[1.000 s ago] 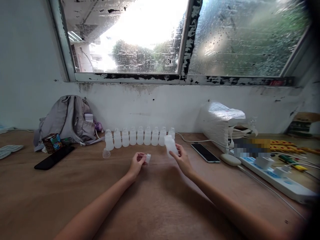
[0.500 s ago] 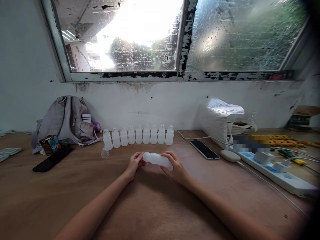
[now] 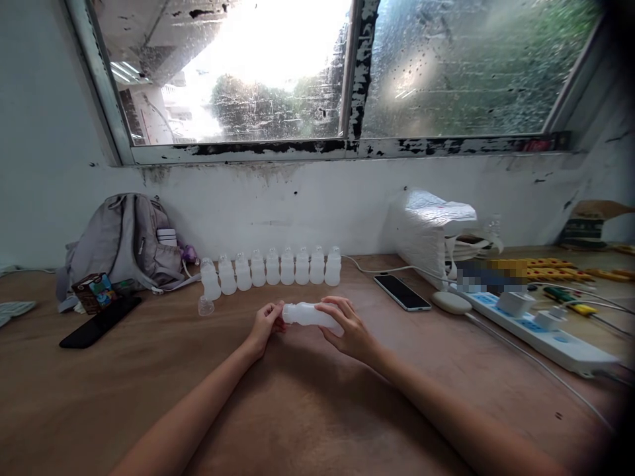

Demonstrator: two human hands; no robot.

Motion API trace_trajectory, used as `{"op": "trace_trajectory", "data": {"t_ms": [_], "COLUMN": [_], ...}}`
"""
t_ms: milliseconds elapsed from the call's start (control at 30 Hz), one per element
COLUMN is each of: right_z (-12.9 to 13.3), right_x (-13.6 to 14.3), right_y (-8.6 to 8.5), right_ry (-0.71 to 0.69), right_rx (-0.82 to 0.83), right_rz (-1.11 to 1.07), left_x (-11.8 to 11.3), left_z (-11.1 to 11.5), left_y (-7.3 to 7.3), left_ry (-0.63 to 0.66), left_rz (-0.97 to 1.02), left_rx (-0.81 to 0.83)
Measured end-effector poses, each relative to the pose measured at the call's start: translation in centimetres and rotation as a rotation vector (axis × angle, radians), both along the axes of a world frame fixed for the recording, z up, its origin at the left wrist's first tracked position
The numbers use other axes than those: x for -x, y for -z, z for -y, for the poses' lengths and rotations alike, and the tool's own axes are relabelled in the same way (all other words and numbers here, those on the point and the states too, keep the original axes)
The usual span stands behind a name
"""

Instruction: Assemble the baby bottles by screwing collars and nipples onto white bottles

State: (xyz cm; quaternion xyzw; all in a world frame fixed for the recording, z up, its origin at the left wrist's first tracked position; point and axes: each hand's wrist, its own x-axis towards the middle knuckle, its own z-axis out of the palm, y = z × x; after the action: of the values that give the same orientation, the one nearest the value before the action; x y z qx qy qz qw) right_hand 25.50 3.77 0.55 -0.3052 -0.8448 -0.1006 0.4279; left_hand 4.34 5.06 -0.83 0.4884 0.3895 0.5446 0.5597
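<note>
A small white translucent plastic bottle lies on its side in the air above the wooden table, neck to the left. My right hand grips its body. At the neck end my left hand pinches the cap with its fingertips. Behind them, near the wall, stands a row of several identical capped bottles. One loose clear cap sits in front of the row's left end.
A grey backpack, a small carton and a black phone lie at the left. Right of the hands are another phone, a white cable, a plastic-wrapped bundle, a white power strip and yellow tools.
One second ago my right hand held the bottle upright, apart from the cap in my left hand. The bottle was then tipped sideways and its neck brought to the cap.
</note>
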Motion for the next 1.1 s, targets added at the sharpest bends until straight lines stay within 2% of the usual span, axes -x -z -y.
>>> {"op": "trace_trajectory", "data": {"t_ms": [233,467,833,967,1100], "right_z": [0.23,0.48,0.5,0.67,0.26], "right_x": [-0.06,0.0,0.2,0.36,0.58], "right_y": [-0.09,-0.3,-0.18,-0.33,-0.27], "right_ry": [-0.014,-0.087,-0.094,-0.084,0.008], "right_rx": [-0.017,-0.026,0.045,0.191,0.547], "right_rz": [0.012,0.066,-0.08,-0.198,-0.421], "left_x": [0.01,-0.07,-0.05,-0.13,-0.19], "left_z": [-0.12,-0.19,-0.2,-0.21,-0.06], "left_y": [0.25,0.3,0.46,0.58,0.41], "left_ry": [-0.025,-0.065,-0.075,-0.08,-0.081], "left_rz": [-0.098,-0.176,-0.177,-0.162,-0.166], "left_rx": [0.018,0.009,-0.004,-0.035,-0.107]}}
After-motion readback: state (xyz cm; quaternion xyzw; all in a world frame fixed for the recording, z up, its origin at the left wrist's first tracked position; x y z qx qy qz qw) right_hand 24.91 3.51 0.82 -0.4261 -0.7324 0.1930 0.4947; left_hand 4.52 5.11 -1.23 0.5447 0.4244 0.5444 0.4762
